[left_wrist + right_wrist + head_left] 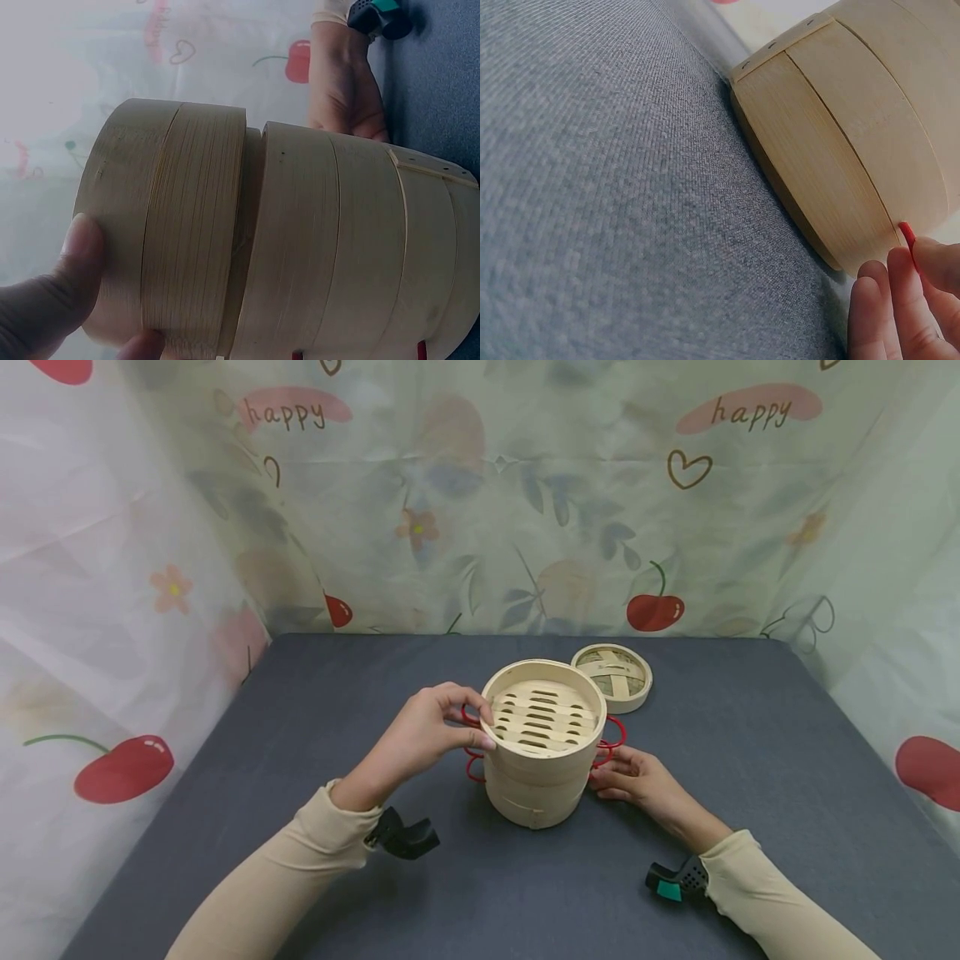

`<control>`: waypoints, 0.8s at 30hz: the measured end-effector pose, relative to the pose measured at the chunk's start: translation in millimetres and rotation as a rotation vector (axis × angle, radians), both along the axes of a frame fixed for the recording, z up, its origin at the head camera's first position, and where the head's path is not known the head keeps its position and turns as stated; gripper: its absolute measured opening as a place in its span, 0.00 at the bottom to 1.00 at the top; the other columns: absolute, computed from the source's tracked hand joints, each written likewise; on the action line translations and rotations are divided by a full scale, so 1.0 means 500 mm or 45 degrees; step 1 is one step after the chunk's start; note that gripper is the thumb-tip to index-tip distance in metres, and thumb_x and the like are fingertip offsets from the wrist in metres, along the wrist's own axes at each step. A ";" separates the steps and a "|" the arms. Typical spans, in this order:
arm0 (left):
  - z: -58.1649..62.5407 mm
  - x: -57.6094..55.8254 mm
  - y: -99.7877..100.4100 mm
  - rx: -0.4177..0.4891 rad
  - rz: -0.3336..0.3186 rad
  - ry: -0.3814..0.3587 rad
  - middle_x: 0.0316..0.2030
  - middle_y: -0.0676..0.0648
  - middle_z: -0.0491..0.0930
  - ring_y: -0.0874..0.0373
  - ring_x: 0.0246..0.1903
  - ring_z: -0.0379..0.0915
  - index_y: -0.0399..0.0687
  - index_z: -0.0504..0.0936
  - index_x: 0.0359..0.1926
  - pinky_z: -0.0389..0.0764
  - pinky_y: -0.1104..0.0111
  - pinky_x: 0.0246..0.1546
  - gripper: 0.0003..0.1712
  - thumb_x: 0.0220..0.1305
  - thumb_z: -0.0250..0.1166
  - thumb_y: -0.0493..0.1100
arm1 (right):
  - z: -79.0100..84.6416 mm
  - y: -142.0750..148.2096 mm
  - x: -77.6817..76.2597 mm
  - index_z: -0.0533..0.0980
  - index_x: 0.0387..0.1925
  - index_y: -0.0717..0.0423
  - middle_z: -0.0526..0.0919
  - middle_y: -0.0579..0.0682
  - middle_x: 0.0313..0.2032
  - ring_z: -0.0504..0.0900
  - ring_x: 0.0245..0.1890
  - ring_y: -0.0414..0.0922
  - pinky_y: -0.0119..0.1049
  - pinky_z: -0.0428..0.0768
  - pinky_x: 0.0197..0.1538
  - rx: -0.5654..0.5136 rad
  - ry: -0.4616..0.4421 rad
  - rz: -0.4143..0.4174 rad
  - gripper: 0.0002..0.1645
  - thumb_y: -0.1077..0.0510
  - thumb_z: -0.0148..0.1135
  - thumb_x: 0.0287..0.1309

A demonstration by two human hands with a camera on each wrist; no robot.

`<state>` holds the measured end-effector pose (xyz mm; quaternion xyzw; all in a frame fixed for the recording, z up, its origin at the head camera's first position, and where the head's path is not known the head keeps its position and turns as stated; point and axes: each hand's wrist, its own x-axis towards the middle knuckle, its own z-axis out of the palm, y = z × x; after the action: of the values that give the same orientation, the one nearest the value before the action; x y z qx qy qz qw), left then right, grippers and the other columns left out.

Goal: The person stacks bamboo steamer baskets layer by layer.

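A stack of round bamboo steamer baskets (528, 802) stands on the table in the head view, with red loop handles on its sides. My left hand (416, 731) grips the rim of the top steamer basket (543, 716), whose slatted floor shows. In the left wrist view the top basket (165, 210) sits slightly askew, a narrow uneven gap dividing it from the basket below (322, 240). My right hand (637, 783) is low at the stack's right side. The right wrist view has its thumb and finger pinching a red handle (906, 234) on a lower basket (832, 150).
Behind the stack to the right lies the round woven bamboo lid (615, 670). Dark grey cloth covers the table (360, 693). A patterned curtain (510, 552) hangs along the back and both sides. Each wrist wears a black camera mount (405, 837).
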<state>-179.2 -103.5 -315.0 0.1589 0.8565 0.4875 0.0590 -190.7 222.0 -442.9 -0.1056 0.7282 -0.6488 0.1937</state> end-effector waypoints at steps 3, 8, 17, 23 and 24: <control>0.000 0.000 0.000 -0.001 0.001 0.000 0.43 0.53 0.77 0.55 0.40 0.77 0.56 0.84 0.32 0.76 0.64 0.35 0.12 0.46 0.78 0.44 | 0.000 0.000 0.000 0.60 0.64 0.73 0.84 0.43 0.38 0.83 0.41 0.39 0.34 0.83 0.46 0.001 -0.001 -0.001 0.33 0.61 0.60 0.64; 0.003 0.000 0.001 -0.015 0.003 0.010 0.43 0.53 0.77 0.54 0.41 0.76 0.56 0.84 0.32 0.76 0.64 0.36 0.12 0.46 0.78 0.44 | 0.001 -0.001 0.001 0.60 0.63 0.73 0.84 0.43 0.38 0.83 0.41 0.39 0.34 0.83 0.46 0.000 -0.003 -0.004 0.32 0.61 0.60 0.64; 0.003 -0.001 0.001 -0.016 0.001 -0.002 0.43 0.53 0.77 0.54 0.41 0.77 0.56 0.84 0.31 0.76 0.64 0.36 0.12 0.46 0.78 0.44 | 0.001 -0.003 0.001 0.60 0.63 0.73 0.84 0.43 0.38 0.83 0.41 0.39 0.34 0.83 0.45 -0.001 -0.008 -0.007 0.32 0.62 0.60 0.64; 0.003 -0.004 0.001 -0.010 -0.006 -0.025 0.43 0.53 0.77 0.57 0.39 0.78 0.56 0.84 0.31 0.76 0.64 0.34 0.11 0.46 0.78 0.44 | 0.003 -0.003 0.002 0.60 0.63 0.73 0.84 0.42 0.38 0.83 0.41 0.39 0.34 0.83 0.45 0.000 -0.008 -0.007 0.31 0.62 0.59 0.65; 0.003 -0.004 0.001 -0.012 -0.006 -0.023 0.43 0.53 0.77 0.57 0.39 0.78 0.56 0.84 0.31 0.76 0.64 0.34 0.11 0.46 0.78 0.44 | 0.003 -0.003 0.001 0.60 0.63 0.74 0.84 0.42 0.38 0.83 0.41 0.39 0.34 0.82 0.45 -0.001 -0.003 -0.003 0.32 0.62 0.59 0.65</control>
<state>-181.4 -102.8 -313.2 0.1562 0.8579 0.4846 0.0686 -189.9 220.4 -441.5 -0.1041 0.7279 -0.6494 0.1939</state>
